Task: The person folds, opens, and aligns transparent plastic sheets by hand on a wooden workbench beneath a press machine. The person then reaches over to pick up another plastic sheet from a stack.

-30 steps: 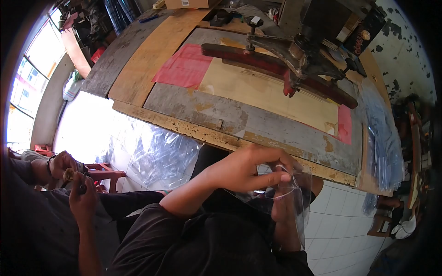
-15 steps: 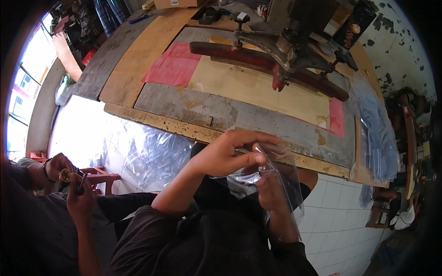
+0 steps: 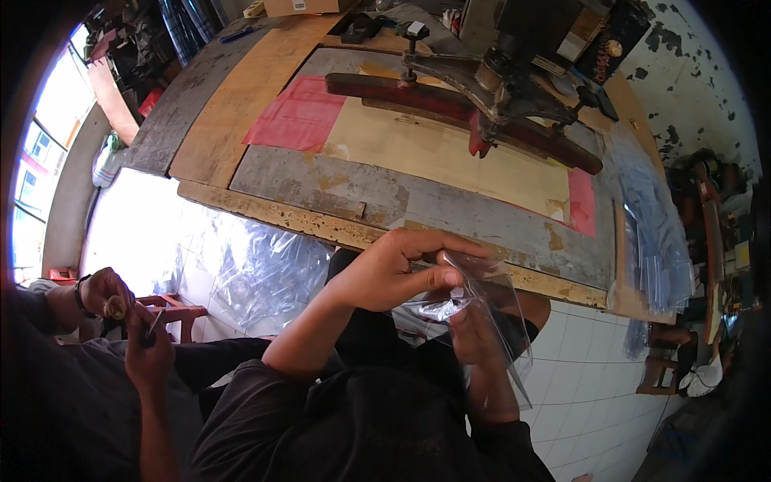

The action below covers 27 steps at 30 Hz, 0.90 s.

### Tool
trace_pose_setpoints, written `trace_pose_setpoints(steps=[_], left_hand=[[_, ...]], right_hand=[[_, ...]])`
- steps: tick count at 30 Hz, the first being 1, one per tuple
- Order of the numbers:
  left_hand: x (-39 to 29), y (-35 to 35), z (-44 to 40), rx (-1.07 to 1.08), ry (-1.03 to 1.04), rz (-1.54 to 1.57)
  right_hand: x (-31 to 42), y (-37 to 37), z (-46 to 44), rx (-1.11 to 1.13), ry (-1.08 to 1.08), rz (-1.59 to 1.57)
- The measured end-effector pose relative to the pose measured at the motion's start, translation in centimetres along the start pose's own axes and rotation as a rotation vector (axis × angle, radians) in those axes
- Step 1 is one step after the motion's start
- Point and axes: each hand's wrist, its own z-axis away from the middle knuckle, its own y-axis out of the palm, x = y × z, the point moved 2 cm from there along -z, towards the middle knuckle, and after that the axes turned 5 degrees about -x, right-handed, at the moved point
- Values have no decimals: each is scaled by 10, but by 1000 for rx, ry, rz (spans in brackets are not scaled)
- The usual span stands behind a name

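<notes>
A clear plastic sheet, folded or layered like a sleeve, hangs in front of my lap below the table edge. My left hand pinches its upper left edge between thumb and fingers. Behind and below the film, my right hand shows through it, with the thumb up and fingers closed on the lower part. Bright glare and creases at the sheet's left side hide some of the right fingers.
A press with a dark red bar stands over a cream sheet with pink ends on the worn table. Clear plastic piles lie at the right and on the floor. At left, a co-worker's hands hold a small round piece and a tool.
The sheet's lower end has swung slightly and its folds lie a little differently. My hands keep nearly the same place and hold. The co-worker's hands have shifted slightly.
</notes>
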Motion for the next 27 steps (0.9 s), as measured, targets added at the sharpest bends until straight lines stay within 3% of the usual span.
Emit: trace_pose_setpoints(steps=[6, 9, 12, 14, 17, 18, 21, 24, 25, 27], left_hand=[[0, 2, 0, -24, 34, 11], [2, 0, -1, -34, 52, 5], [5, -3, -1, -68, 83, -22], [8, -3, -1, -91, 88, -32], [12, -10, 2, -190, 75, -72], [14, -13, 3, -241, -16, -29], [8, -19, 6, -301, -124, -59], [15, -22, 4, -460, -152, -64], [18, -24, 3, -451, -150, -65], [20, -35, 5, -570, -147, -88]], right_hand=[[1, 1, 0, -34, -31, -32], [-14, -7, 9, 79, 35, 33], [-6, -4, 13, 13, -73, 141], [-12, -9, 27, 24, 43, 163], [-15, -18, 42, 122, 145, 6], [-15, -21, 48, 154, 179, -48], [-18, -35, 77, 5, 349, -243], [-35, -76, 114, 73, 212, 92], [-38, -75, 131, -106, 304, -94], [-16, -103, 136, 20, 273, -98]])
